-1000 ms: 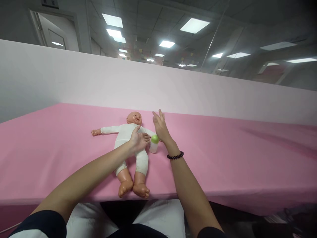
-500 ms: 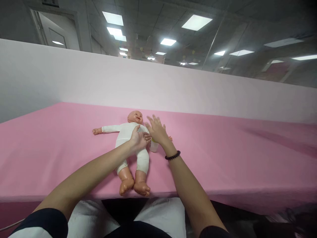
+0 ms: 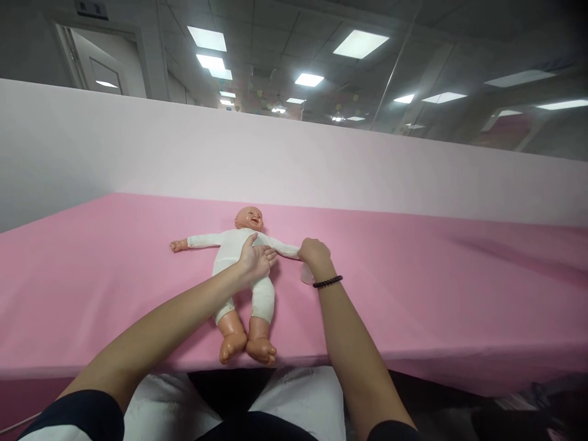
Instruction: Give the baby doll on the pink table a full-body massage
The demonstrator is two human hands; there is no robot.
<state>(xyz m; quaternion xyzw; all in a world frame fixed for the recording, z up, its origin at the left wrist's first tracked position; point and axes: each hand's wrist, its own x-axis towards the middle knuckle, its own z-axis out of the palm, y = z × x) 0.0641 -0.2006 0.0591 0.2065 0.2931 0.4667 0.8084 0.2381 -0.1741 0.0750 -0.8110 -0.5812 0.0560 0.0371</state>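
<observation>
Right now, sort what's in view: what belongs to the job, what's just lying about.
Job: baby doll in white bodysuit; left hand on its chest; right hand on its arm's end.
Lying about: pale bottle under the right hand; pink tablecloth; far door.

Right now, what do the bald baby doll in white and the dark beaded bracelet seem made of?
The doll's head and feet look like moulded vinyl, glossy with highlights; its white suit looks like soft knit fabric, creased. The bracelet's round beads shine: wood or stone, unclear.
</observation>
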